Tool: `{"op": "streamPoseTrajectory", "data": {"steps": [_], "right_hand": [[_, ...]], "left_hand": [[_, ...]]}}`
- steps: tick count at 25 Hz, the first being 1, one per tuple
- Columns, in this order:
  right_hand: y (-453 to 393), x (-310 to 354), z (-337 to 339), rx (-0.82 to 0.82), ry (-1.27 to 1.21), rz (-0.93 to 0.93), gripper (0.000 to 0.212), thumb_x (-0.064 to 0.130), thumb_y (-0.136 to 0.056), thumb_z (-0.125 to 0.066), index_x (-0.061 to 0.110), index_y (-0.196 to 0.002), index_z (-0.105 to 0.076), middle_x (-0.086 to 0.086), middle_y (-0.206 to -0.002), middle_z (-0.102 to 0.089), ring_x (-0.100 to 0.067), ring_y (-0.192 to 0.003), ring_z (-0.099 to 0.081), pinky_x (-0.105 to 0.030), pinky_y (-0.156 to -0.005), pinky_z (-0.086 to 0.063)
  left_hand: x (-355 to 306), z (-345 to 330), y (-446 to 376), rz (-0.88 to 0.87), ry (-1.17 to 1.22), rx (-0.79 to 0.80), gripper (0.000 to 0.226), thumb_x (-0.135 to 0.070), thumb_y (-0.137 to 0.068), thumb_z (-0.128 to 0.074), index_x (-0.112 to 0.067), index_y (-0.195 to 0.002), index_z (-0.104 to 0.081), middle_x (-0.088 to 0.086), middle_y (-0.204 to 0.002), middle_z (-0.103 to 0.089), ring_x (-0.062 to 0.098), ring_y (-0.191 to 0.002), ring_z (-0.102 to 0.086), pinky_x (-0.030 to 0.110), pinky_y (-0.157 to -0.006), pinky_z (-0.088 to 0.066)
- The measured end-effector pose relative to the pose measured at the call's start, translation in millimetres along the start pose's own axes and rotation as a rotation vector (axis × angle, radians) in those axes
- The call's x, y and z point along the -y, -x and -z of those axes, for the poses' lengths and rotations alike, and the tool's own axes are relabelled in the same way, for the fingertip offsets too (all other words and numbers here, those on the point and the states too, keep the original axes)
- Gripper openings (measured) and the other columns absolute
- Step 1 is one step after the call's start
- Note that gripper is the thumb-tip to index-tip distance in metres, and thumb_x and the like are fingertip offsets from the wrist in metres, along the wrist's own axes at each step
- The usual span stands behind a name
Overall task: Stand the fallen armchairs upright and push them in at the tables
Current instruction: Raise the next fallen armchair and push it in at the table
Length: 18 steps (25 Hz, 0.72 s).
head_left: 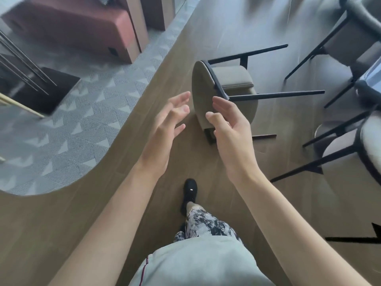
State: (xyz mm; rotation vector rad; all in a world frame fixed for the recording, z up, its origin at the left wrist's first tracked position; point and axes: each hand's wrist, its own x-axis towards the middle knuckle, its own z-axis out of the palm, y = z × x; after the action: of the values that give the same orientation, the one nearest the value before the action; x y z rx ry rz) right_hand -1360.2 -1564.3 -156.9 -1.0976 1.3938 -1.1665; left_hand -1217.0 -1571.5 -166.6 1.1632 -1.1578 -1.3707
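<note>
**Reach in for the fallen armchair**

You stand over the fallen armchair [224, 96], which lies on its side on the wooden floor [226, 25] just ahead of your black shoe [190, 191]. Its curved back faces you and its dark legs [276, 95] point away to your right, towards the other chairs [350, 44] gathered there. No table shows plainly from here.

Your left hand [165, 124] hangs in the air, fingers spread and relaxed, holding nothing. Your right hand [228, 124] is likewise unloaded, fingers loosely cupped in front of the backrest; whether they touch it you cannot tell from this view.

The step in hand looks like the first grip. Take the top rim of the backrest with one hand and the dark frame [218, 81] near the seat with the other, so the weight is shared. Then pivot the chair on the legs nearest the floor, rather than lifting it whole. Watch that the swinging legs do not catch the neighbouring chairs on your right.
</note>
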Motion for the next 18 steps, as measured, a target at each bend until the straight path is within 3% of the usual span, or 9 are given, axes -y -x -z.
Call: {"op": "streamPoseTrajectory", "data": {"steps": [3, 7, 18], "right_hand": [[-34.7, -1.1, -26.8, 0.004, -0.010, 0.008, 0.040, 0.023, -0.094, -0.060, 0.030, -0.132, -0.060, 0.023, -0.125, -0.061, 0.020, -0.105, -0.055, -0.013, -0.088, -0.047], [-88.4, 1.0, -61.5, 0.007, -0.026, 0.011, 0.037, 0.019, -0.093, -0.060, 0.028, -0.129, -0.062, 0.022, -0.124, -0.063, 0.014, -0.107, -0.057, 0.003, -0.077, -0.039], [-243.5, 26.2, -112.6, -0.171, -0.152, -0.012, 0.032, 0.013, -0.093, -0.058, 0.026, -0.122, -0.063, 0.017, -0.120, -0.067, 0.005, -0.111, -0.062, -0.005, -0.085, -0.046]], "left_hand": [[0.3, 26.3, -32.3, -0.001, -0.006, -0.018, 0.044, -0.056, -0.077, -0.057, -0.049, -0.120, -0.067, -0.016, -0.142, -0.059, 0.006, -0.134, -0.053, 0.040, -0.113, -0.040], [-5.6, 53.9, -92.8, 0.005, -0.034, 0.003, 0.042, -0.054, -0.079, -0.056, -0.050, -0.119, -0.068, -0.015, -0.140, -0.061, 0.007, -0.132, -0.055, 0.042, -0.113, -0.040], [-38.5, 89.3, -267.2, 0.053, -0.099, 0.144, 0.038, -0.053, -0.079, -0.057, -0.050, -0.115, -0.070, -0.018, -0.136, -0.063, 0.010, -0.132, -0.056, 0.042, -0.112, -0.041]]}}
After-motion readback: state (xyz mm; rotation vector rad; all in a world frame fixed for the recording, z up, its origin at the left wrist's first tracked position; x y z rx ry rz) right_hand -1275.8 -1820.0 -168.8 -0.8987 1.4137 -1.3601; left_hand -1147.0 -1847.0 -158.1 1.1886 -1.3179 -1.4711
